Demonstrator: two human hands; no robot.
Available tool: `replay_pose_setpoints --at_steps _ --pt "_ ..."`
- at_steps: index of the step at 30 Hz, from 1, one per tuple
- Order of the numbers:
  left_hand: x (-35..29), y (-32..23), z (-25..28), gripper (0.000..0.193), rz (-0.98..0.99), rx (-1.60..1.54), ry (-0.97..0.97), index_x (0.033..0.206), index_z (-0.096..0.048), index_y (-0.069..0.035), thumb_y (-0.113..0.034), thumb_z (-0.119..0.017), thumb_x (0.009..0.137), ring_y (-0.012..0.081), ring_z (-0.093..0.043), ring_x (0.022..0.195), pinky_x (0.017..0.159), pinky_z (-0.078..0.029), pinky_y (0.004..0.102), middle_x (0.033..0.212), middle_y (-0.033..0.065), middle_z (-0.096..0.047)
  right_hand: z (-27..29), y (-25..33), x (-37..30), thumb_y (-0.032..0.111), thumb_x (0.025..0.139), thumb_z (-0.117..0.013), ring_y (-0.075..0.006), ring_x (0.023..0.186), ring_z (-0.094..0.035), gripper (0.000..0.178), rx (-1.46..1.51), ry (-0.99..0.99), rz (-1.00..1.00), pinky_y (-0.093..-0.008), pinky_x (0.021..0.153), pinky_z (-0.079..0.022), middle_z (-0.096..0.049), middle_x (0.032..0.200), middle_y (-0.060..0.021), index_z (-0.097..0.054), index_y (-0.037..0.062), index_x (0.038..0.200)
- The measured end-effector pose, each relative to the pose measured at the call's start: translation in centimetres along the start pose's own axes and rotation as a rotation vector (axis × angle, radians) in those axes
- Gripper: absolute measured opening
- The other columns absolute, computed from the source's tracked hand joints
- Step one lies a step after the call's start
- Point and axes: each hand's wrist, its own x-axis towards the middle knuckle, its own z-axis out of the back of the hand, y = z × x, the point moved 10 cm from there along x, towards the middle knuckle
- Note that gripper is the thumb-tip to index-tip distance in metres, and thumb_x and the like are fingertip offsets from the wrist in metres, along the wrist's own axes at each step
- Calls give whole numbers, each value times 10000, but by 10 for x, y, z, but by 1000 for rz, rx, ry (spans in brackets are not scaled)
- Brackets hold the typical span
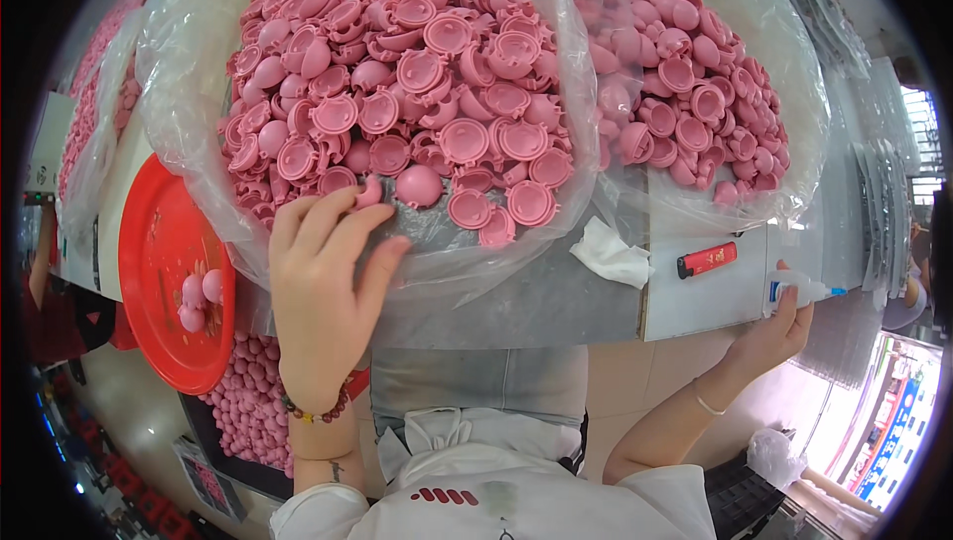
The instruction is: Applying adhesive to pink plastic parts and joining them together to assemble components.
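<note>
My left hand (323, 292) reaches over the near edge of a large heap of pink plastic half-shells (417, 68). Its thumb stands away from the fingers, and the fingertips are at a small pink piece (369, 193); whether they touch it I cannot tell. Just right of them a rounded pink shell (419, 186) lies dome up on the plastic bag (437, 230). At the right edge of the table, my right hand (779, 332) is closed around a small translucent squeeze bottle (806, 290) with a blue tip pointing right.
A second bag of pink shells (695, 103) lies at the back right. A red lighter (707, 260) and a crumpled white tissue (612, 253) rest in front of it. At left, a red tray (159, 242) holds several pink balls, above a dark bin of pink balls (250, 396).
</note>
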Motion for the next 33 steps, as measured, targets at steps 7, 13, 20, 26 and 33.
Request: replay_pose_setpoints --at_steps 7,13,20,26,33 --pt "-26 -38 -22 218 156 -1279 90 865 -602 -15 20 -684 666 161 -578 703 591 -470 256 859 114 -586 -86 68 -91 379 791 -461 -230 618 -550 377 601 710 -290 -280 546 -422 -550 936 -252 -469 3 780" --pt "-34 -61 -61 196 104 -1311 285 876 -585 -25 29 -657 701 166 -549 868 790 -435 279 960 163 -531 -131 80 -152 412 798 -512 -224 785 -575 428 868 989 -628 -316 675 -456 -552 991 -214 -482 -7 881" --pt "-35 -64 -67 250 7 -1532 362 943 -549 -23 -14 -659 718 212 -545 916 821 -420 310 1065 217 -517 -133 88 -153 427 813 -485 -211 560 -543 437 836 920 -569 -275 471 -417 -578 812 -208 -465 -7 858" --pt "-39 -60 -76 484 391 -1788 447 1158 -357 17 14 -614 749 236 -554 967 813 -469 332 1142 282 -479 -120 77 -137 364 796 -546 -134 585 -433 516 877 752 -477 -238 459 -292 -563 840 -124 -459 -42 1103" --pt "-42 -58 -81 436 504 -1866 489 1105 -438 48 21 -643 721 236 -579 948 786 -501 311 1121 276 -501 -97 128 -97 538 763 -556 -115 582 -327 531 808 647 227 -239 430 -204 -415 698 -14 -537 16 858"
